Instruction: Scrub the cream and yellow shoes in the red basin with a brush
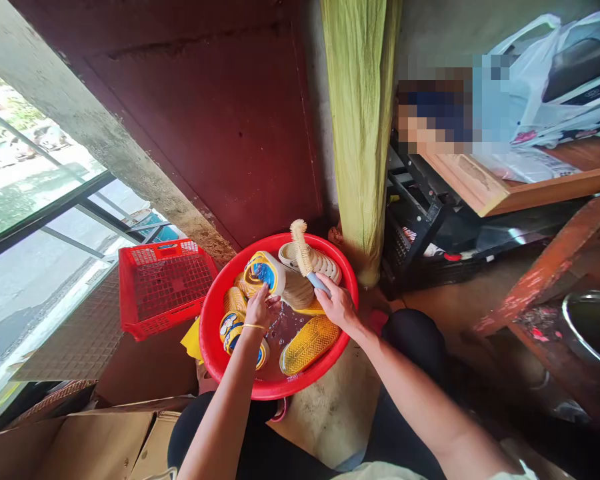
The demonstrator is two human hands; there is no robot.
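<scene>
A red basin point(300, 389) with water in the bottom sits between my knees, holding several shoes. My left hand point(260, 311) grips a white and yellow clog point(276, 272) with a blue inside, tilted above the water at the basin's far left. In my right hand point(339, 305) is a scrub brush point(303, 251), held by its grey-blue handle, its beige curved bristle head pointing up. Beneath the brush lie a cream clog point(332, 268) and a brownish sole. A yellow sole point(310, 345) faces up near me; a yellow-blue slipper point(230, 327) rests at the left side.
Left of the basin stands a red plastic crate point(124, 293). A dark red door panel point(220, 120) and a yellow-green curtain point(363, 133) are behind. Cardboard point(95, 440) lies front left; a wooden table point(530, 193) with plastic bags stands right.
</scene>
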